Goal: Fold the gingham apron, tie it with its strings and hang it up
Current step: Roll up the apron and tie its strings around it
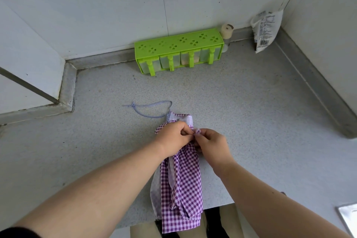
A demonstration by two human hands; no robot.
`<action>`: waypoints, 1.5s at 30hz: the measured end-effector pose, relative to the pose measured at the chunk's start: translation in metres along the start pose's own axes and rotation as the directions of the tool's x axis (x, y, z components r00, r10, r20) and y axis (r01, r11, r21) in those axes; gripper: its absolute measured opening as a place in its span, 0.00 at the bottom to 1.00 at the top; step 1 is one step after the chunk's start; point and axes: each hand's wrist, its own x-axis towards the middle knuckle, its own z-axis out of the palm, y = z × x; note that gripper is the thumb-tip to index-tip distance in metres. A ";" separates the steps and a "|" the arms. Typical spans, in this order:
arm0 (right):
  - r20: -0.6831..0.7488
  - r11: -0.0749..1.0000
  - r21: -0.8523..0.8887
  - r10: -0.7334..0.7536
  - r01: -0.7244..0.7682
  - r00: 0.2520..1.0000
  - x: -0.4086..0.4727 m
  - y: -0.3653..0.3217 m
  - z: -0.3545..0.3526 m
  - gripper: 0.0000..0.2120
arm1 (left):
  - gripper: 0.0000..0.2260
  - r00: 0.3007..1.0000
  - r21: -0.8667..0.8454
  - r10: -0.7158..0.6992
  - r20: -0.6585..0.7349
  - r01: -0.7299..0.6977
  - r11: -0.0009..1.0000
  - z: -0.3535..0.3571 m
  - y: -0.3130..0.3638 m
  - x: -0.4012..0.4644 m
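You are standing at a grey speckled countertop (pixel 241 102) set into a corner of pale wall panels (pixel 116 6), with a raised grey lip running along its back and sides. Across it lies the gingham apron (pixel 181 185), folded into a long narrow purple-and-white bundle; its near end hangs just over the counter's front edge below your wrists, and its far end, showing a white lining, reaches a little beyond your fingers. Your left hand (pixel 172 139) and your right hand (pixel 212 143) meet on top of the bundle near that far end, fingers curled and pinching the apron's strings at the spot where the fingertips touch; what the strings are doing there is too small to tell. Well beyond your fingers, against the back wall, stands a green seasoning rack (pixel 179 50) with four clear drawers, a small capped bottle (pixel 227 33) touching its right end. Further right, a printed plastic bag (pixel 265 29) leans in the corner. Just past your left fingertips, a thin lilac neck loop (pixel 150 108) lies slack on the counter, knotted at its left end.
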 end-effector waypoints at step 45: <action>0.079 0.559 -0.780 -0.360 0.283 0.929 0.002 0.008 -0.001 0.08 | 0.13 0.983 0.371 0.059 0.175 -0.121 0.921 0.002 0.020 0.003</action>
